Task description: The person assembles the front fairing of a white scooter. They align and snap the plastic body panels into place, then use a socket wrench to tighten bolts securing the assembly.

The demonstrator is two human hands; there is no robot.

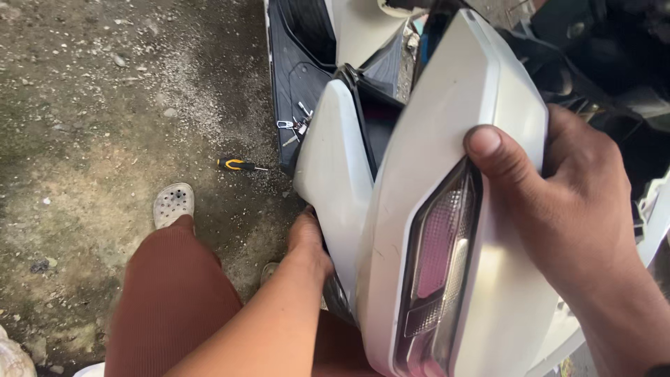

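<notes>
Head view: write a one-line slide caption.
Both hands, right hand and left hand, grip a white scooter panel; a screwdriver lies on the ground.

My single head-worn camera looks steeply down, very near the white scooter panel (447, 209), ground far left.

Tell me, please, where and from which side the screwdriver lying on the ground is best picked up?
Grip the screwdriver by its thick yellow-and-black handle, coming straight down from above. It lies flat on bare ground, handle to the left, thin shaft pointing toward the scooter's footboard, nothing crowding it.
</notes>
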